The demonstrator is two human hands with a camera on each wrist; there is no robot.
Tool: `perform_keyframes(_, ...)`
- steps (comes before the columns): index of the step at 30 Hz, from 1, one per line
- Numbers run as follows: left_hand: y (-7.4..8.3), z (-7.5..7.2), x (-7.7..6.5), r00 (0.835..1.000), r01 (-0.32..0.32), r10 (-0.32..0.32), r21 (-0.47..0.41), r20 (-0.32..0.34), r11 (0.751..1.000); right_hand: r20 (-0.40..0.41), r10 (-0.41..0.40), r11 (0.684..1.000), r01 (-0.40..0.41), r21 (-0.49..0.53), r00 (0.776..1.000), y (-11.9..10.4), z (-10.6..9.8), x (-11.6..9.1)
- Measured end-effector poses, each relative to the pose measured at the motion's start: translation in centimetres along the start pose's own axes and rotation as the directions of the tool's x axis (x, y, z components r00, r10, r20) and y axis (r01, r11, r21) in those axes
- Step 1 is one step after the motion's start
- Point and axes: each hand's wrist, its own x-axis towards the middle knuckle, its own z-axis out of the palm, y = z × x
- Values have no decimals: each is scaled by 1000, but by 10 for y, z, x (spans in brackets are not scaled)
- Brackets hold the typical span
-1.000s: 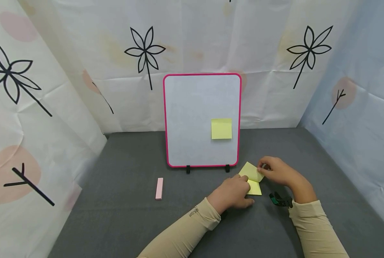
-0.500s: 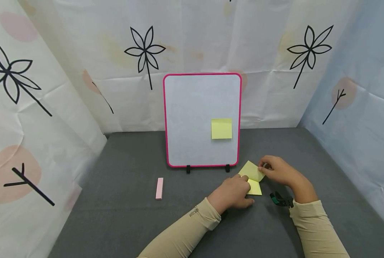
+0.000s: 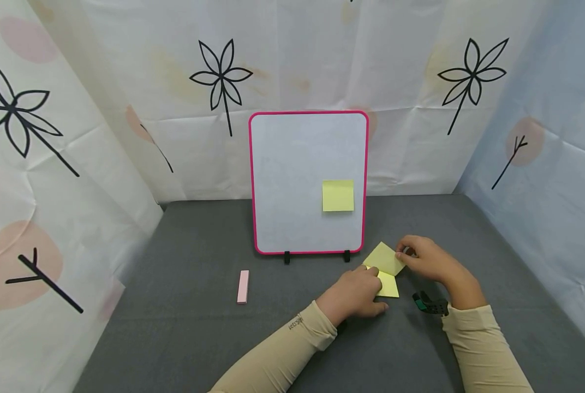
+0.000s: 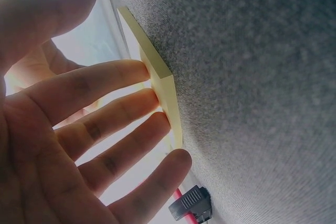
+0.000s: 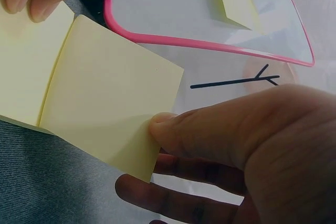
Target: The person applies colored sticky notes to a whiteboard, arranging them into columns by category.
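A yellow sticky note pad lies on the grey table in front of the whiteboard. The fingertips of my left hand press on its top, and the left wrist view has those fingers fairly straight against the pad's edge. My right hand pinches the corner of the top yellow sticky note between thumb and fingers. That note is lifted at an angle and still joins the pad along one edge. Another yellow sticky note is stuck on the lower right of the whiteboard.
The pink-framed whiteboard stands upright on black feet near the back cloth. A narrow pink pad lies on the table to the left. Patterned cloth walls enclose the table at the back and sides.
My right hand has shifted slightly right and away from me, pulling the top note's free edge along. The left hand stays in place on the pad.
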Motion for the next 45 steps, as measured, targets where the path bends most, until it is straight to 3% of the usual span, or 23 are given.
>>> perform_keyframes(32,-6,-1,2,1000,-14,15,-55,18,998,-69,17,999,-20,-45,997,-2,-8,-1)
perform_keyframes(45,-2,-3,1,999,-2,3,-33,36,999,-90,12,998,-18,-68,996,0,-9,-4)
